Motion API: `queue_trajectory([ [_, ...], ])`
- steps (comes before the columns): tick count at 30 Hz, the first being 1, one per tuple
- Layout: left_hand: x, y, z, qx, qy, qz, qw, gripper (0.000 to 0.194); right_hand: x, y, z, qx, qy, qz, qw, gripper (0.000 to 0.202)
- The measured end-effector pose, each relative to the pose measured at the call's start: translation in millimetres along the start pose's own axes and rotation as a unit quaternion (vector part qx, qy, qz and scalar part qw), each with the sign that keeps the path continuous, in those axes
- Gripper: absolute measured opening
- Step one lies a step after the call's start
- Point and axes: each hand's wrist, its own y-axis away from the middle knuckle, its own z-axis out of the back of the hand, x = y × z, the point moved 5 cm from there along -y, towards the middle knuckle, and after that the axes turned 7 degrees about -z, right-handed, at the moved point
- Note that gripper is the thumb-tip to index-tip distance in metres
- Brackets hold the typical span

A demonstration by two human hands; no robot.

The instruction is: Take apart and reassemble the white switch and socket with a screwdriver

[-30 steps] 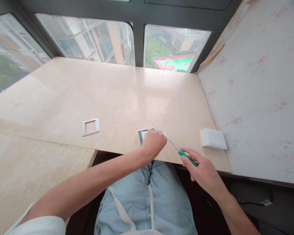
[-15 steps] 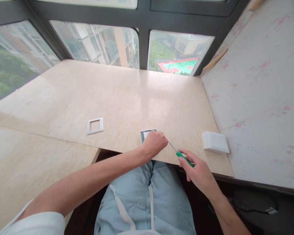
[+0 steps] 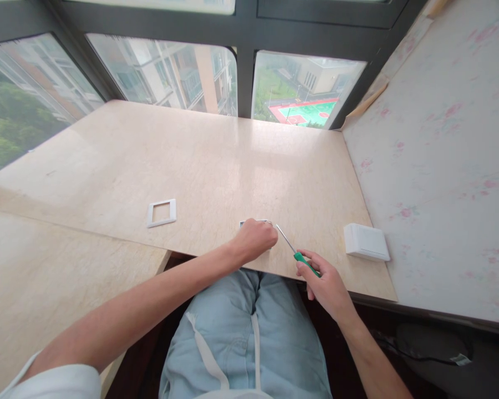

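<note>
My right hand (image 3: 323, 282) grips a screwdriver (image 3: 306, 263) by its green handle. The metal shaft slants up and left, and its tip ends just right of my left hand (image 3: 256, 238). That left hand is closed over a small white and grey switch plate (image 3: 242, 223) on the sill, hiding most of it. Its fingertips face away from me, so what they pinch is hidden. Further left, a white rectangular faceplate frame (image 3: 150, 215) with an open middle lies flat.
A white switch box (image 3: 366, 241) stands by the papered wall (image 3: 436, 183) on the right. The beige sill (image 3: 216, 166) runs to dark window frames (image 3: 245, 83). Its front edge is close to my lap, and a black cable (image 3: 424, 359) lies below right.
My left hand has shifted slightly left and covers more of the switch plate. My right hand and the screwdriver have moved a little left and up, with the shaft tip now visible.
</note>
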Motion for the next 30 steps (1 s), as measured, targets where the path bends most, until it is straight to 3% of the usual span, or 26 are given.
queue_trajectory([
  [4, 17, 10, -2.0, -0.026, 0.051, 0.038, 0.998, 0.020, 7, -11, -14, 0.000, -0.078, 0.013, 0.997, 0.056],
  [8, 31, 27, -3.8, -0.098, 0.143, 0.046, 0.984, 0.017, 29, -21, -23, -0.014, -0.078, 0.057, 0.995, 0.044],
  [9, 35, 31, -5.1, -0.117, 0.166, 0.052, 0.978, 0.024, 36, -25, -25, -0.008, -0.067, 0.078, 0.995, 0.040],
  [13, 45, 46, -19.1, -0.144, 0.227, 0.079, 0.960, 0.083, 63, -42, -28, 0.003, 0.010, 0.169, 0.986, 0.024],
  [16, 47, 51, -33.8, -0.153, 0.254, 0.072, 0.952, 0.102, 80, -54, -31, 0.013, 0.110, 0.238, 0.965, 0.018],
  [23, 51, 54, -58.4, -0.186, 0.291, 0.060, 0.937, 0.098, 105, -64, -44, 0.033, 0.364, 0.301, 0.881, 0.014],
  [27, 54, 55, -63.8, -0.224, 0.316, 0.060, 0.920, 0.097, 118, -57, -52, 0.025, 0.506, 0.331, 0.796, 0.004],
  [30, 55, 55, -66.8, -0.248, 0.327, 0.060, 0.910, 0.090, 124, -47, -59, 0.031, 0.581, 0.356, 0.731, 0.008],
])
